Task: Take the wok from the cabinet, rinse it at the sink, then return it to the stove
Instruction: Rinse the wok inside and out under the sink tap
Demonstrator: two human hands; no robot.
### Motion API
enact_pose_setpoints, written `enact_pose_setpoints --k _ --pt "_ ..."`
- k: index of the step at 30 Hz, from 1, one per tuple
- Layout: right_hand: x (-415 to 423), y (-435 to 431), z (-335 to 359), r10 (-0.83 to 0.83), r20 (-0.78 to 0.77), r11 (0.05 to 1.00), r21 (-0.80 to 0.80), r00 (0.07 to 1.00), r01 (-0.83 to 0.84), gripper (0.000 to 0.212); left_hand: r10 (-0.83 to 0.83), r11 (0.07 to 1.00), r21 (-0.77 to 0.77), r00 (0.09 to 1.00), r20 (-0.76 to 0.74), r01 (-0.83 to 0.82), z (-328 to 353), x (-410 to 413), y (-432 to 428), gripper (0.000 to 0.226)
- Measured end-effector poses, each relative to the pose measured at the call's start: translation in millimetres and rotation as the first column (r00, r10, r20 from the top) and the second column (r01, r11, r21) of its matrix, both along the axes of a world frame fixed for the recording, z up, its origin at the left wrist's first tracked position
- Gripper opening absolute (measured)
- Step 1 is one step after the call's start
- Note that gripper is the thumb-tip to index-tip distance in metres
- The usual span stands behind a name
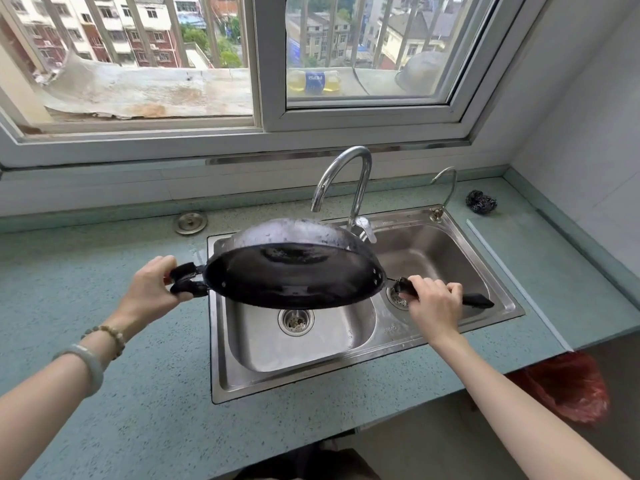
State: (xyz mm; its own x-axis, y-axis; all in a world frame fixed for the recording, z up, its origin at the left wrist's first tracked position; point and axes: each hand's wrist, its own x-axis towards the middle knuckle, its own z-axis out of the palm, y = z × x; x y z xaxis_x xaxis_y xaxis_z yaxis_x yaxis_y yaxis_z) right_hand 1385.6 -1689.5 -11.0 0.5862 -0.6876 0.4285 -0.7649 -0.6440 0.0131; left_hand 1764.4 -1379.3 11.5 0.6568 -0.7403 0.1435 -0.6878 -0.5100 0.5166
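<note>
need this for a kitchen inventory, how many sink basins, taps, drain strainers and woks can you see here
sink basins: 2
taps: 2
drain strainers: 2
wok: 1
total: 7

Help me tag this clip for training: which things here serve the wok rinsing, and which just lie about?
In use: black round metal wok, double-bowl steel sink, curved chrome tap, left hand, right hand.
Lying about: dark scouring ball, round steel disc, red plastic bag, Pepsi-labelled bottle outside.
</note>
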Motion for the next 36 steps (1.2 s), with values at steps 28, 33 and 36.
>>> enact_pose_setpoints --k 28,33,36 --pt "18.0 13.1 32.5 -0.001 -0.230 0.958 0.278 0.973 0.067 0.020 0.091 0.993 -0.026 0.890 -0.446 -0.114 44.8 42.0 -24.1 0.057" --pt "33.7 20.4 49.1 0.036 -0.337 0.937 0.338 0.941 0.085 0.020 0.032 0.979 -0.139 0.787 -0.616 -0.148 70.3 61.8 -16.2 0.048" --pt "42.5 27.7 49.4 0.090 -0.348 0.909 0.412 0.933 0.066 0.019 0.014 0.943 -0.220 0.688 -0.726 -0.251 73.1 69.4 3.0 0.043"
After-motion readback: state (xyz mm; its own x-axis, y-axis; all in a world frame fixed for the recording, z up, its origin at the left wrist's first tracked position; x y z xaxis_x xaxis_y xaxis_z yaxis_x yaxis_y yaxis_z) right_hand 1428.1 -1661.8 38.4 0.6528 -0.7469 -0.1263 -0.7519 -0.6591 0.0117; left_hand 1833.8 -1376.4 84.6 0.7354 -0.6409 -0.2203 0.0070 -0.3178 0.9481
